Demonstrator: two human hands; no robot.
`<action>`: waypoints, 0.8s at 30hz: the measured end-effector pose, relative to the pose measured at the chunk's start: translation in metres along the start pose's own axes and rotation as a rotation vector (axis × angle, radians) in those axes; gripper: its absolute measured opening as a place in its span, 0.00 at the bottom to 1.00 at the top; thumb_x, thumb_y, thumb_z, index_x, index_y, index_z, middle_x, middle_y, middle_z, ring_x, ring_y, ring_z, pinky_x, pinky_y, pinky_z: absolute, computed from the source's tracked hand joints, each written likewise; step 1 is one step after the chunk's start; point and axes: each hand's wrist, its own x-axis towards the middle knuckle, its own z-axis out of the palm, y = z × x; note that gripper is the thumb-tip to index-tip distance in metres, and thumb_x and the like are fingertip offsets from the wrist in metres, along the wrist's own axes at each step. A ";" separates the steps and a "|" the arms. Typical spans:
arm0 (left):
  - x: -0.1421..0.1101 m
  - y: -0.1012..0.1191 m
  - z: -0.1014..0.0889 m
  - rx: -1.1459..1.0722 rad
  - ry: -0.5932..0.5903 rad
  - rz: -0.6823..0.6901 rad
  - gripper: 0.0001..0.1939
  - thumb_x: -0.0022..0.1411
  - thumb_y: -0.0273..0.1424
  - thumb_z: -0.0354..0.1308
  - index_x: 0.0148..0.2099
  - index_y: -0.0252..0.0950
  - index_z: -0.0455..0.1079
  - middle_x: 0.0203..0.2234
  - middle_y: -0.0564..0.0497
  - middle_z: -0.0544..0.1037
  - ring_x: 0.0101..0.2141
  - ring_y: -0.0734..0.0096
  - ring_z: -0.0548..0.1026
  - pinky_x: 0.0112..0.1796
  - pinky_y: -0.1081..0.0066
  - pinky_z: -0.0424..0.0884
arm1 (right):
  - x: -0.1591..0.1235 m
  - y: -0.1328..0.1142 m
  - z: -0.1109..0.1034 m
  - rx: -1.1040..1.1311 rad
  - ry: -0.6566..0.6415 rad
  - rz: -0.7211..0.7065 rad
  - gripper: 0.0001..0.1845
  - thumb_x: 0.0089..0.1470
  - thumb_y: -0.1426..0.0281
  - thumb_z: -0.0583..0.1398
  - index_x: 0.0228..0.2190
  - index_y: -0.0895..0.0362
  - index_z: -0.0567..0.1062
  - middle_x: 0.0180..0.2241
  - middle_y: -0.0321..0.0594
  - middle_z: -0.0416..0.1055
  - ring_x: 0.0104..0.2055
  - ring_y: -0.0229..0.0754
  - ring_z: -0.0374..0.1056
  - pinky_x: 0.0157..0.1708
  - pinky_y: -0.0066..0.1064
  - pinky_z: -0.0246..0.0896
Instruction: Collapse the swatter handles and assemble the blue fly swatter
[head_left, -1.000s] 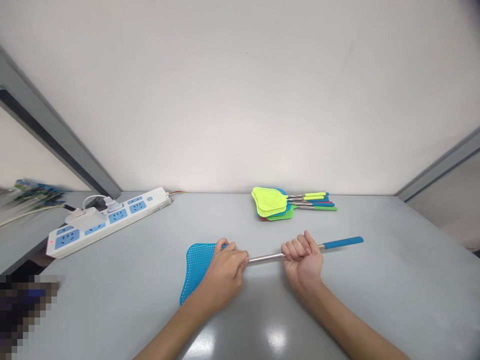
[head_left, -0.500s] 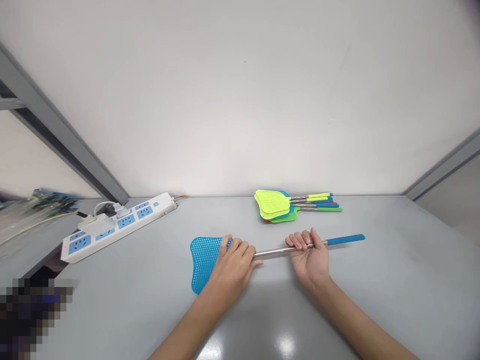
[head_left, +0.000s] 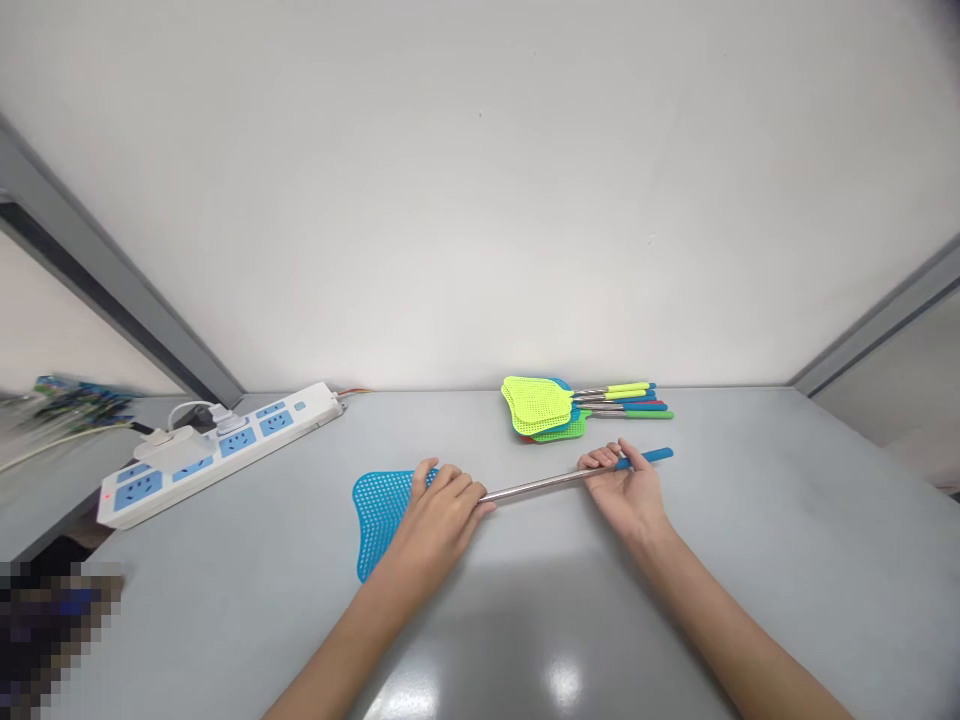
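A blue fly swatter [head_left: 382,505] with a perforated head and a metal shaft is held crosswise before me. My left hand [head_left: 439,515] is closed round the shaft close to the head and covers part of the mesh. My right hand [head_left: 626,488], palm turned up, has its fingers curled round the other end, where the shaft meets the blue grip. The grip's tip pokes out to the right of that hand. Bare shaft shows between both hands.
Behind the swatter, a stack of yellow, blue, green and red fly swatters [head_left: 540,405] lies near the wall [head_left: 480,200]. A white power strip [head_left: 225,460] with plugs sits on the left of the grey table [head_left: 787,560]. Blurred plastic packaging [head_left: 82,400] lies at the far left.
The blue swatter and my left hand have shifted left in view. My right hand now sits nearer the grip, and the gap between my hands is wider.
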 end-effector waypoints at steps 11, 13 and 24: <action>-0.001 -0.008 0.000 0.024 0.053 -0.021 0.11 0.58 0.32 0.44 0.28 0.37 0.64 0.40 0.48 0.64 0.44 0.66 0.61 0.48 0.55 0.45 | 0.006 -0.014 0.000 -0.021 -0.013 -0.019 0.15 0.49 0.73 0.49 0.15 0.57 0.51 0.13 0.27 0.46 0.14 0.30 0.49 0.17 0.27 0.51; -0.001 -0.008 0.001 0.003 0.035 -0.008 0.11 0.58 0.32 0.43 0.29 0.36 0.63 0.40 0.47 0.64 0.43 0.66 0.60 0.47 0.56 0.46 | 0.006 -0.018 0.002 0.000 -0.048 -0.020 0.14 0.48 0.72 0.51 0.16 0.57 0.52 0.13 0.27 0.48 0.15 0.30 0.50 0.17 0.27 0.52; -0.003 -0.001 -0.006 -0.218 -0.161 0.039 0.13 0.61 0.28 0.35 0.25 0.36 0.53 0.20 0.56 0.62 0.27 0.74 0.59 0.42 0.64 0.51 | 0.010 -0.030 -0.002 0.062 -0.060 -0.029 0.19 0.47 0.76 0.50 0.13 0.57 0.44 0.10 0.27 0.39 0.12 0.30 0.39 0.12 0.24 0.45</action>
